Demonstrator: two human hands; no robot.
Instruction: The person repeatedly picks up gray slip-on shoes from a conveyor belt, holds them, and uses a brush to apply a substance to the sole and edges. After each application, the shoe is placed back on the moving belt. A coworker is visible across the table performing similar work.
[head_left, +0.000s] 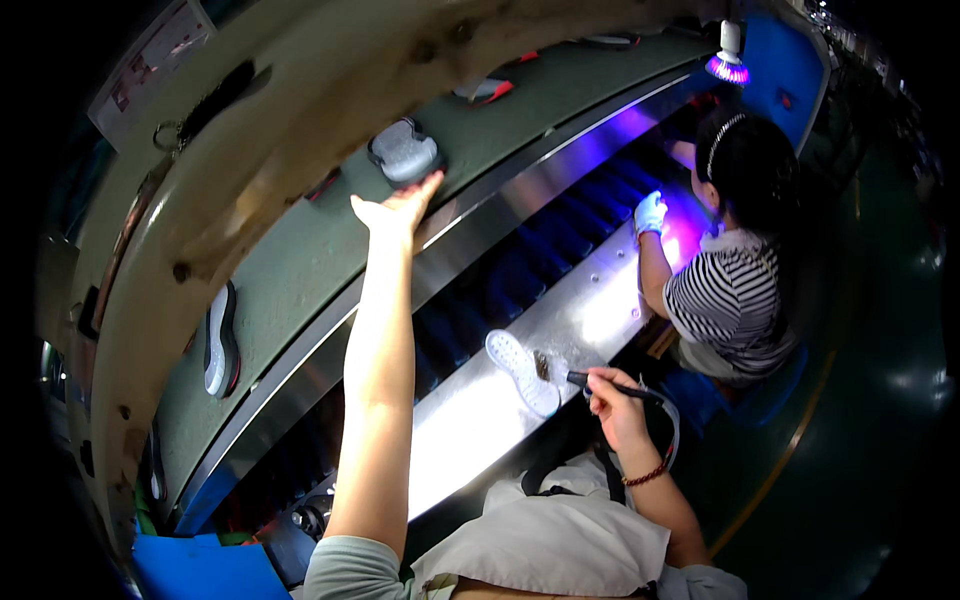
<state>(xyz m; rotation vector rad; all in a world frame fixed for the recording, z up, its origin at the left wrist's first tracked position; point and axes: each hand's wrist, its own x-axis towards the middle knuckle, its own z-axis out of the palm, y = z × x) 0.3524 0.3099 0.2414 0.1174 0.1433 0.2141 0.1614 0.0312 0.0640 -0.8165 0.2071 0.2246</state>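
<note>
My left hand [398,210] is stretched far out over the upper grey conveyor belt [300,260], fingers apart, fingertips at a grey shoe sole [404,152] lying there. It holds nothing that I can see. My right hand [612,392] grips a dark-handled brush [580,378] whose bristles rest on a white shoe sole [522,370]. That white sole lies on the shiny metal ledge [470,420] in front of me.
Another sole [221,342] lies further left on the grey belt, more soles [485,90] further right. A co-worker in a striped shirt [728,300], with a gloved hand [650,212], sits at my right under a purple lamp [727,68]. A blue bin [205,565] is lower left.
</note>
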